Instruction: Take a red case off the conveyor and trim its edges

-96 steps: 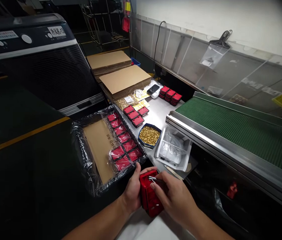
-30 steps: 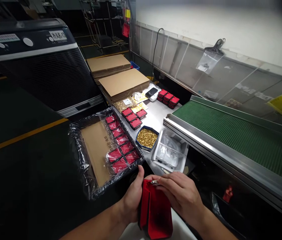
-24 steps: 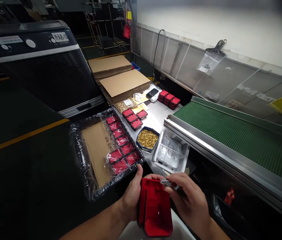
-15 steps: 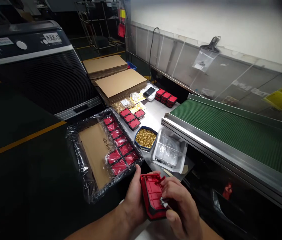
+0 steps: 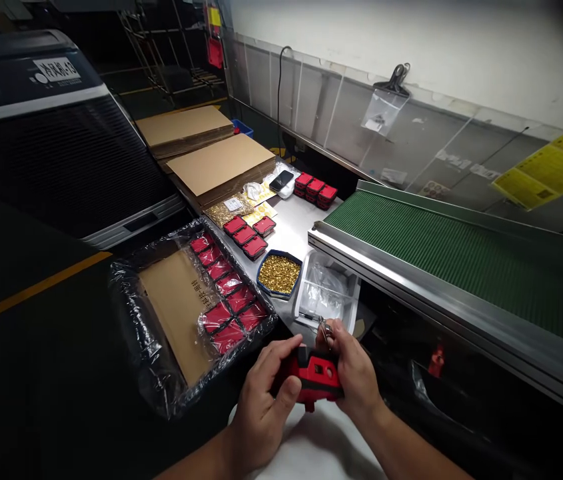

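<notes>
My left hand (image 5: 267, 397) is closed around a red and black plastic housing (image 5: 318, 379), held low in front of me. The housing is now edge-on, with small openings in the side that faces me. My right hand (image 5: 354, 367) is closed on a small shiny metal tool (image 5: 325, 328) whose end sticks out past the fingers; its exact kind is hard to make out. That hand also touches the right end of the housing. Beyond the hands stand a blue tray (image 5: 260, 283) of small brass-coloured parts (image 5: 280, 273) and a white bin (image 5: 356, 303) with clear plastic bags.
Left of my hands, a plastic-lined box (image 5: 126, 293) holds cardboard and several red housings (image 5: 228, 283). More red housings (image 5: 245, 237) sit on the metal table (image 5: 295, 230), with a phone (image 5: 282, 180) and cardboard sheets (image 5: 221, 163) further back. A green conveyor (image 5: 436, 253) runs along the right.
The housing has been turned from showing its ribbed inside to edge-on. My right hand has moved up and forward with the metal tool. The view has shifted to the right.
</notes>
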The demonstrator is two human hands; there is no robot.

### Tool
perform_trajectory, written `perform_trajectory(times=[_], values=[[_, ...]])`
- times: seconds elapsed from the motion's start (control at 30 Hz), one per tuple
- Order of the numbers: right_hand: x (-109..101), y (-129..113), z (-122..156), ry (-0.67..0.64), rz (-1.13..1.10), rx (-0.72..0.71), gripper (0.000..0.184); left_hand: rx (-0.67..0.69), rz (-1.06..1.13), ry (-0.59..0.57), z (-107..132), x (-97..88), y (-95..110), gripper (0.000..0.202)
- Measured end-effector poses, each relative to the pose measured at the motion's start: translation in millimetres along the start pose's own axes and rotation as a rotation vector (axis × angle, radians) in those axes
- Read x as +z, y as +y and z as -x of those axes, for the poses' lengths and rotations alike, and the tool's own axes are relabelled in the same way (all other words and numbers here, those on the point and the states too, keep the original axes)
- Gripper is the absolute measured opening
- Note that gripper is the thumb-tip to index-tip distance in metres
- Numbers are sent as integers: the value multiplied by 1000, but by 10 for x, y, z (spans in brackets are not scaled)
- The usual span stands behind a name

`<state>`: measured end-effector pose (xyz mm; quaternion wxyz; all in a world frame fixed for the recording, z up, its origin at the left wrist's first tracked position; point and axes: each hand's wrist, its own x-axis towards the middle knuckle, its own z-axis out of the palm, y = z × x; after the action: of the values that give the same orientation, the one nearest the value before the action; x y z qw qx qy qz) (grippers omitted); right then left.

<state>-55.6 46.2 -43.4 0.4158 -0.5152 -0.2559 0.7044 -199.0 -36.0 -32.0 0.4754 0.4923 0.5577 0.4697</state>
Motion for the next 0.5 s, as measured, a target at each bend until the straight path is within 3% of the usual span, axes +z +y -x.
perform_trajectory(times=[0.23, 0.37, 0.5], values=[[18, -78, 66, -122, 180, -119, 35, -167, -74, 73, -85, 79, 146, 24], [26, -105, 65, -178, 241, -130, 38, -227, -136, -5, -90, 118, 176, 45], [-12, -41, -12, -111, 51, 10, 31, -201, -158, -60, -95, 81, 218, 59]])
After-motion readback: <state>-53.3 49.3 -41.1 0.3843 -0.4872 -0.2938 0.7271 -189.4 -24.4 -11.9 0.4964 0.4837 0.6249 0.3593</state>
